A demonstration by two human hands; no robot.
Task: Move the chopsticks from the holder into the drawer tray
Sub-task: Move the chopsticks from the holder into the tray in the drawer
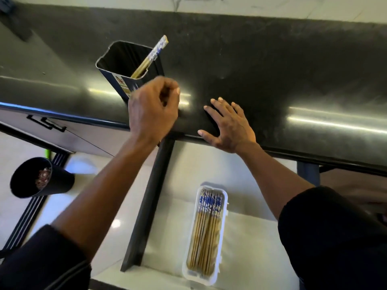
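Dark polished desk, drawer open below: tray nearly full, one last pair of chopsticks waits in the holder near the front edge. Left hand reaches, grip curled and empty; right hand flat.

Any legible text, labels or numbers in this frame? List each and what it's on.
None legible.
Holder: printed label on its front, too blurred to read.
Chopsticks in holder: blue-and-white print, unreadable.
Chopsticks in tray: same print, unreadable.
Cabinet door: black angular mark, not readable as text.
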